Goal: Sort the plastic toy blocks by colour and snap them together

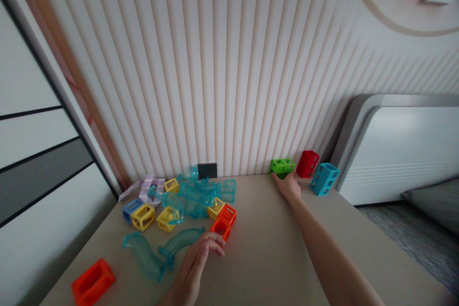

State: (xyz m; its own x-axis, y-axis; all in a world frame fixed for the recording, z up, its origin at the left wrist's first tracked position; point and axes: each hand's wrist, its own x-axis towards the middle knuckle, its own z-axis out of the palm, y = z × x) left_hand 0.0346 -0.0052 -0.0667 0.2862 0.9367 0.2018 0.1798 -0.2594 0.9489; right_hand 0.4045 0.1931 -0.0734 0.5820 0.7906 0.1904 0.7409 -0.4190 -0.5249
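Note:
My right hand (289, 187) reaches to the back of the table and grips a green open-frame block (282, 166) by the wall. Just right of it stand a red block (308, 163) and a blue block (324, 179), both upright. My left hand (202, 260) is at the front middle, its fingers loosely bent and apart at the near end of an orange block (227, 214); whether they touch it I cannot tell. A yellow block (215, 207) adjoins the orange one. Left of this hand lie curved clear-teal tube pieces (145, 254).
Clear-teal track parts (199, 196) are heaped at the back middle, beside yellow blocks (143, 217), a blue-violet block (132, 210) and lilac checked pieces (147, 187). Another orange block (93, 282) lies front left. A ribbed wall (215, 81) bounds the table (265, 258); a grey headboard (405, 148) stands right.

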